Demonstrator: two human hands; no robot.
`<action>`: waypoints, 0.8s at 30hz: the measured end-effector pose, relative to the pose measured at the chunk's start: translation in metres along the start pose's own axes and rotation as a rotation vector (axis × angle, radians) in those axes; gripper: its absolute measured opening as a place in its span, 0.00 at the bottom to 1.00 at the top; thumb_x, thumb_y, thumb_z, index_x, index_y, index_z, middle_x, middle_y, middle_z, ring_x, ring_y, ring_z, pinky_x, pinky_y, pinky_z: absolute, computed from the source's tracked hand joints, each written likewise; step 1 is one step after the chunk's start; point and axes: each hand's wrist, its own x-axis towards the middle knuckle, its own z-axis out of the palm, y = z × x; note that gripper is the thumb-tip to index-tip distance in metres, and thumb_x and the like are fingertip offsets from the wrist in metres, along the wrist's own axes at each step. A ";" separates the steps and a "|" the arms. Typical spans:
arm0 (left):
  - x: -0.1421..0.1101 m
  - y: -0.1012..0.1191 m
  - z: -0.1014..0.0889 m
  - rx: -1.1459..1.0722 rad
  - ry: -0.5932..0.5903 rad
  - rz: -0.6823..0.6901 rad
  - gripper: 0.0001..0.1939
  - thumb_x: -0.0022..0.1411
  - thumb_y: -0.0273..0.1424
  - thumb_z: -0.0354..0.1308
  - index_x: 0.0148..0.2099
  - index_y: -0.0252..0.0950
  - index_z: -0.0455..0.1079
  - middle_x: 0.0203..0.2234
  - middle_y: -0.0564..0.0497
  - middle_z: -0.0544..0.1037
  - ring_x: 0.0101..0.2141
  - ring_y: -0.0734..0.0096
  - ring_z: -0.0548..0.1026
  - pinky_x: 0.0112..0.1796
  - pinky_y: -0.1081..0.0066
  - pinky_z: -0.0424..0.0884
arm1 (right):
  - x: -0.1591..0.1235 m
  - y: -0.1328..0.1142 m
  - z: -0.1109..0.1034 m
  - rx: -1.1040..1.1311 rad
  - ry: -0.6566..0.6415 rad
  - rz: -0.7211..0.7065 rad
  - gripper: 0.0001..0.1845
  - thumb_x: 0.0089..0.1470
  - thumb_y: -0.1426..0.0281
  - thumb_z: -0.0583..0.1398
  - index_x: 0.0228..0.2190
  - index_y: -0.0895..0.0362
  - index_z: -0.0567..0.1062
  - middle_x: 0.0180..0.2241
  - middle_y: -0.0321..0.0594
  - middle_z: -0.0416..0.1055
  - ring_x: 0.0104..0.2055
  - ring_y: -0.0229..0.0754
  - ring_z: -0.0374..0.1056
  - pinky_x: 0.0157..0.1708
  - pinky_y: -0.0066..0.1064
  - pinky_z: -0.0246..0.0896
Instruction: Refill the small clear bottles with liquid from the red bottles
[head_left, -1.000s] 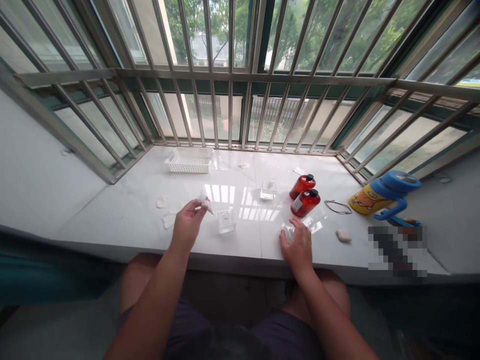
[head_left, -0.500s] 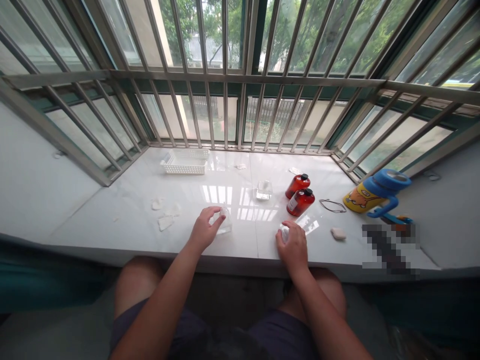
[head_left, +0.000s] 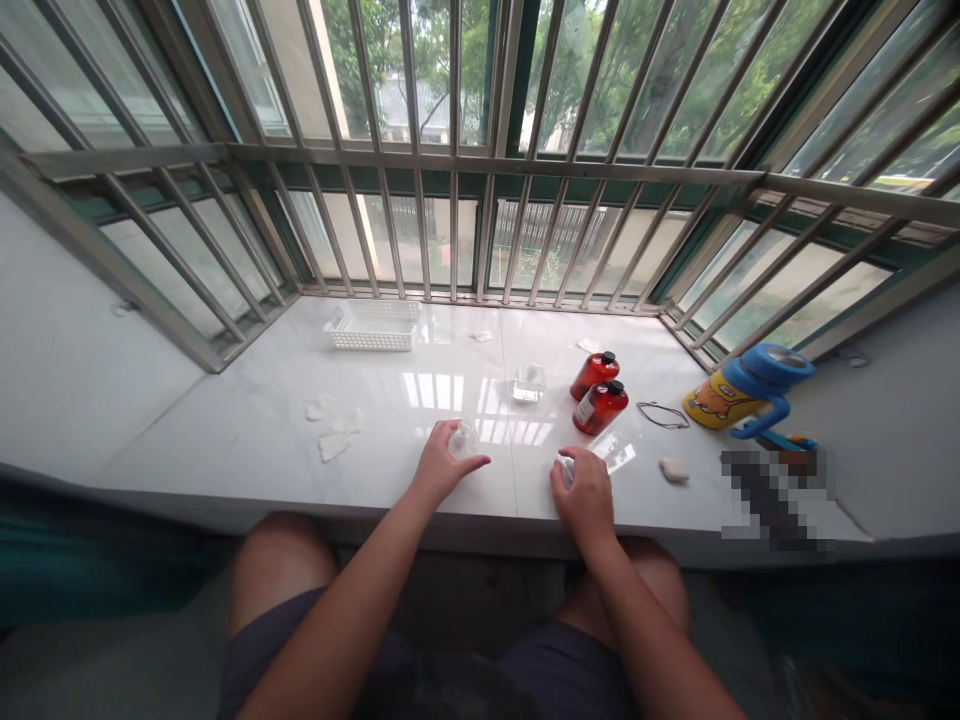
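Note:
My left hand is wrapped round a small clear glass cup near the front edge of the white sill. My right hand is closed over a small clear and white thing I cannot make out, just right of the sill's seam. A second clear glass cup stands farther back. Two red bottles with black caps stand behind my right hand.
A white slotted basket sits at the back left. White scraps lie left of my left hand. A wire loop, a pale lump and a yellow and blue jug are to the right. Metal window bars close the back.
My left hand dropped a small white piece, moved right and took hold of the clear glass cup, sliding it slightly right. My right hand closed over the small thing by the seam.

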 end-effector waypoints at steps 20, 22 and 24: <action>-0.013 0.002 0.028 0.043 0.040 0.196 0.23 0.58 0.39 0.73 0.53 0.43 0.71 0.46 0.49 0.76 0.47 0.58 0.77 0.51 0.57 0.77 | 0.024 -0.132 0.032 0.579 -0.333 0.198 0.20 0.66 0.60 0.60 0.57 0.49 0.71 0.55 0.48 0.77 0.57 0.54 0.75 0.41 0.40 0.78; -0.013 0.002 0.028 0.045 0.043 0.199 0.24 0.57 0.39 0.73 0.53 0.43 0.71 0.47 0.49 0.76 0.47 0.58 0.78 0.51 0.57 0.77 | 0.021 -0.133 0.033 0.580 -0.323 0.219 0.20 0.66 0.60 0.59 0.57 0.50 0.71 0.55 0.49 0.77 0.58 0.54 0.75 0.41 0.40 0.78; -0.013 0.001 0.028 0.049 0.046 0.202 0.25 0.57 0.39 0.74 0.53 0.43 0.71 0.47 0.48 0.76 0.48 0.58 0.78 0.51 0.56 0.78 | 0.018 -0.133 0.031 0.572 -0.304 0.215 0.22 0.65 0.60 0.60 0.58 0.50 0.70 0.56 0.49 0.76 0.59 0.54 0.74 0.45 0.42 0.78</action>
